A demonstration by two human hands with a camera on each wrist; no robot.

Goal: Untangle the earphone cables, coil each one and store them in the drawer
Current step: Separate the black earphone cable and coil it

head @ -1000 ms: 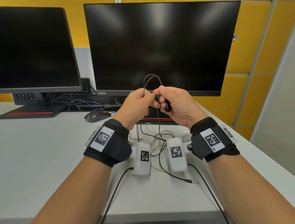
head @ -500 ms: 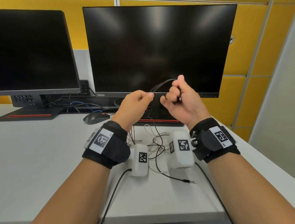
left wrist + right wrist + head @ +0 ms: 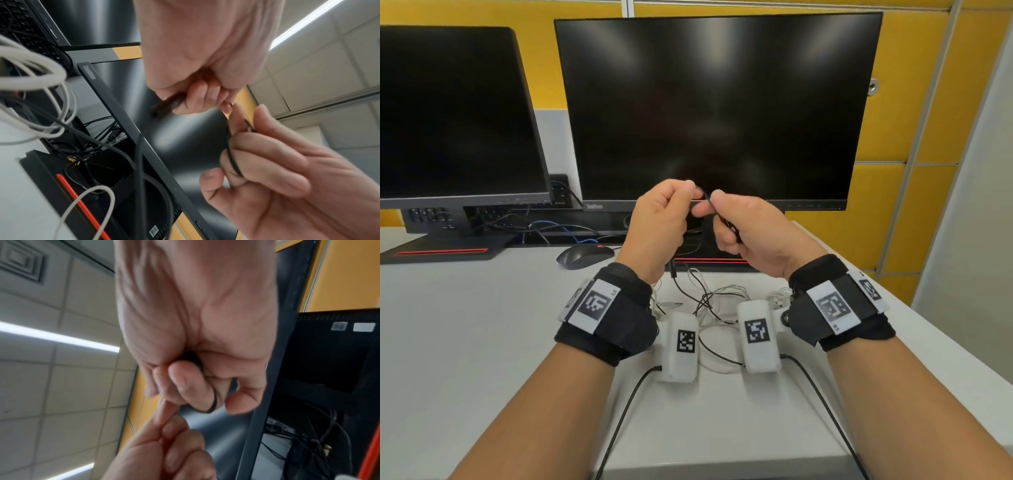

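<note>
I hold a black earphone cable [image 3: 705,198] up in front of the monitor, between both hands. My left hand [image 3: 664,219] pinches one stretch of it, fingers curled. My right hand [image 3: 741,233] grips it with a turn of the black cable [image 3: 213,403] lying round a finger; that loop [image 3: 232,160] also shows in the left wrist view. The rest of the black cable [image 3: 683,286] hangs down onto the desk and crosses a tangle of white earphone cable [image 3: 726,296] under my wrists. No drawer is in view.
Two dark monitors [image 3: 715,113] stand at the back of the white desk [image 3: 482,325], their bases close behind my hands. A black mouse [image 3: 585,257] lies at left of centre. The desk's right edge [image 3: 928,329] is near my right wrist.
The tall loop above my hands is gone. My right hand rose and drew away from the left, then came back down; both hands now meet again on the black cable.
</note>
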